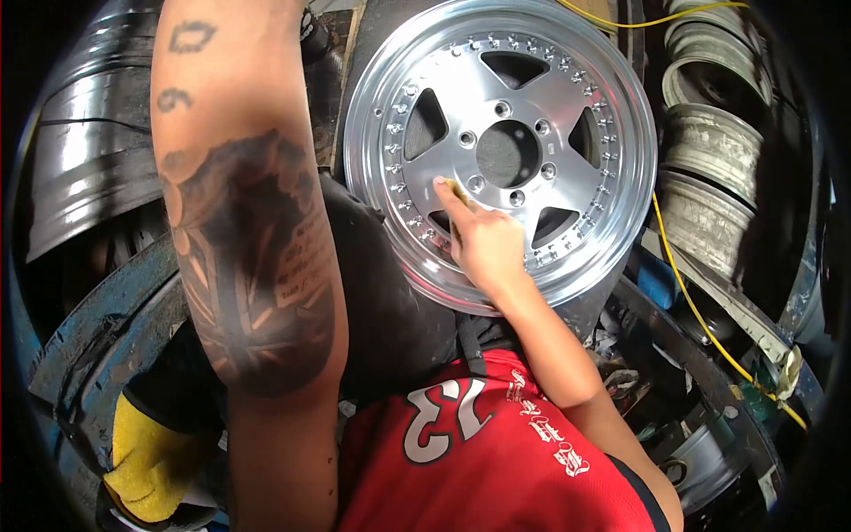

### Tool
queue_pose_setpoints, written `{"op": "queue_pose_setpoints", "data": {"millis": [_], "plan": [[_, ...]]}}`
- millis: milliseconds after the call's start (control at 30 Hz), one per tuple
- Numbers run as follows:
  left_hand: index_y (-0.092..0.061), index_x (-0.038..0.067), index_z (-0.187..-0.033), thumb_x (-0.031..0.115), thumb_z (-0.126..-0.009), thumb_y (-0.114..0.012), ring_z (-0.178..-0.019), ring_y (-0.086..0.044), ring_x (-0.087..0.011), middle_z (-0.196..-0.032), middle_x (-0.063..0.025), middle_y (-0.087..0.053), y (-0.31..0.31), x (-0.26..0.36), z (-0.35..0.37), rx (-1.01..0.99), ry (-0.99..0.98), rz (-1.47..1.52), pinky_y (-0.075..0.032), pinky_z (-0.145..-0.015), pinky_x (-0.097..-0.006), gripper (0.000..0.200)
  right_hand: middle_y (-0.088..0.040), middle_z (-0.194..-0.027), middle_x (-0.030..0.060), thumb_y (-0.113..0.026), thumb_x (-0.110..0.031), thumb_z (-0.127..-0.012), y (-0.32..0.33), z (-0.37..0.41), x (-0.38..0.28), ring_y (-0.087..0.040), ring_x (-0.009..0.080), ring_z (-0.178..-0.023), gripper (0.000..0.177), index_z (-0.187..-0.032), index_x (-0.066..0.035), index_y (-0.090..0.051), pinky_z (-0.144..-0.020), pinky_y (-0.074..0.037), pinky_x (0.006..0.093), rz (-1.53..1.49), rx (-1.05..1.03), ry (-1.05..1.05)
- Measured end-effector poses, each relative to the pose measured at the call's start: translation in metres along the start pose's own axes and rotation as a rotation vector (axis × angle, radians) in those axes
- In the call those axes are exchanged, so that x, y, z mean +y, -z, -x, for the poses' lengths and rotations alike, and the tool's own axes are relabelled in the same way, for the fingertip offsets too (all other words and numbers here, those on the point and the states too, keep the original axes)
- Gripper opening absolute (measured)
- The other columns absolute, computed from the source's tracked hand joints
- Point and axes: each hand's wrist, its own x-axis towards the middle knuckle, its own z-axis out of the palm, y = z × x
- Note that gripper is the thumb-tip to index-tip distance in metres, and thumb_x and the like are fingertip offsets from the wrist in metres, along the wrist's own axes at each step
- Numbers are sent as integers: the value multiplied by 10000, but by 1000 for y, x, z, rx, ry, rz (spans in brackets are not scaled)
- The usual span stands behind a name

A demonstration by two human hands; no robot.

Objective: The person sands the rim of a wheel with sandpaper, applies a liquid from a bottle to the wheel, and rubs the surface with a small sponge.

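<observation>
A polished silver wheel rim (510,80) with five spokes and a ring of small bolts lies face up in front of my lap. Over its lower left spoke is my right hand (486,244), the index finger stretched out with its tip at the metal and the other fingers curled in. A small yellowish thing (457,190) shows beside that finger; I cannot tell what it is. My left forearm reaches up past the rim's left side, and its hand is beyond the top edge of the view.
Several dull, dusty wheel barrels (709,146) are stacked at the right. A yellow cable (683,266) runs down that side. At the left are a large shiny metal drum-like piece (89,133), a blue metal frame (97,310) and a yellow cloth (146,461).
</observation>
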Motion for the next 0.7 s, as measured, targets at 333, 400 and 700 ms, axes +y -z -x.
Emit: {"op": "queue_pose_setpoints", "data": {"millis": [333, 400, 700], "plan": [[-762, 99, -944, 357, -976, -650, -584, -502, -20, -708, 57, -625, 0, -1, -15, -16, 1, 0, -372, -506, -205, 283, -711, -822, 110, -686, -91, -798, 25, -11, -7, -695, 294, -630, 550, -1340, -180, -685, -576, -547, 413, 3, -160, -2], [-762, 98, -943, 357, -975, -650, -583, -502, -21, -705, 56, -624, 0, -2, -13, -11, 6, 0, -372, -506, -206, 284, -701, -784, 93, -672, -84, -788, 19, -9, -8, -683, 287, -607, 567, -1345, -187, -685, -573, -550, 409, 53, -132, -19], [-762, 95, -939, 358, -971, -653, -579, -503, -25, -694, 54, -617, -3, -2, -11, -25, 8, 5, -373, -505, -210, 286, -698, -733, 77, -663, -116, -841, 11, 2, 0, -688, 268, -579, 467, -1303, -172, -701, -546, -544, 404, 93, -264, -7]]}}
